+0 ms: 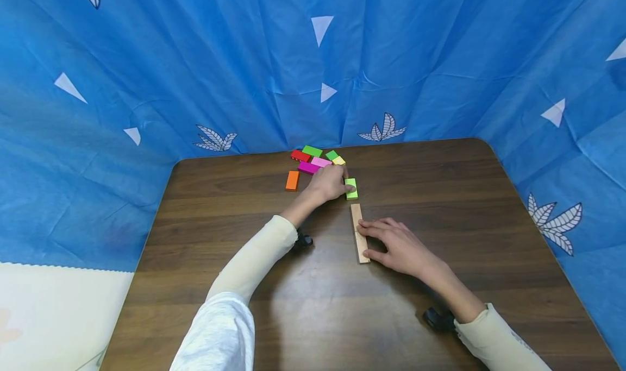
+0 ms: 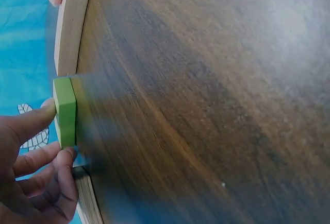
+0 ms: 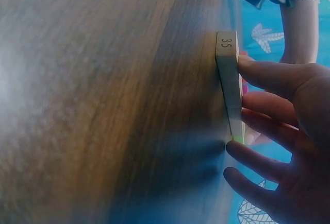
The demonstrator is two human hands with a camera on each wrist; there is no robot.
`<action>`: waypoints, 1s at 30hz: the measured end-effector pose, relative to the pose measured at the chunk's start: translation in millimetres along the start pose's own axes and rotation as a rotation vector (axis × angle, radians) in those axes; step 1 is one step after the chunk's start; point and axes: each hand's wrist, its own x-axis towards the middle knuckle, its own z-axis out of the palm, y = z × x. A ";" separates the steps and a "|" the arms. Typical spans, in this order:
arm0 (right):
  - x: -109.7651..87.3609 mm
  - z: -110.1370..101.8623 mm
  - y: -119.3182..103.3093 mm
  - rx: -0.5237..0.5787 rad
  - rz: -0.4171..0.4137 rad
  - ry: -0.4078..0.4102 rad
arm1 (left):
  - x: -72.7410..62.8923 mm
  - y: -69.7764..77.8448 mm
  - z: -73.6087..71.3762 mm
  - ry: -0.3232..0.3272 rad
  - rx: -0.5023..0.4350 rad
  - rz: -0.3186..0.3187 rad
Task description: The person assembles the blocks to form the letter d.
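Observation:
My left hand (image 1: 329,183) pinches a light green block (image 1: 351,189) lying on the table, thumb on one side and fingertips at its far end. In the left wrist view, that green block (image 2: 65,112) stands nearly in line with a pale wooden strip (image 2: 73,26), a small gap between them. The strip (image 1: 359,238) looks like two plain blocks laid end to end. My right hand (image 1: 391,243) rests its thumb and extended fingertips along the strip's right side. In the right wrist view, the wooden block (image 3: 227,54) shows "35" on its near end.
Beyond my left hand lie several coloured blocks: orange (image 1: 292,181), red (image 1: 300,156), green (image 1: 312,151), magenta (image 1: 308,168), pink (image 1: 321,162) and pale yellow (image 1: 338,160). A blue curtain (image 1: 274,61) hangs along the back edge of the brown table (image 1: 205,262).

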 end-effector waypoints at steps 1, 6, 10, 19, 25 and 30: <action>0.2 0.0 -0.2 0.000 0.001 -0.001 | -0.1 -0.1 0.0 0.002 0.003 0.007; 0.7 -0.3 -1.0 0.000 0.003 -0.003 | -1.0 -0.4 1.6 0.008 0.009 0.058; 0.3 0.1 -1.1 0.000 0.004 -0.001 | -2.6 0.4 4.3 0.007 0.025 0.092; -1.1 1.2 -0.7 0.006 0.006 0.002 | -4.1 -1.1 9.3 0.001 0.033 0.108; -1.3 0.2 -1.7 0.013 0.006 0.004 | -3.9 -1.9 10.0 -0.023 0.047 0.118; -1.9 1.3 -3.2 0.007 0.005 0.002 | -8.1 -0.1 9.3 -0.019 0.043 0.133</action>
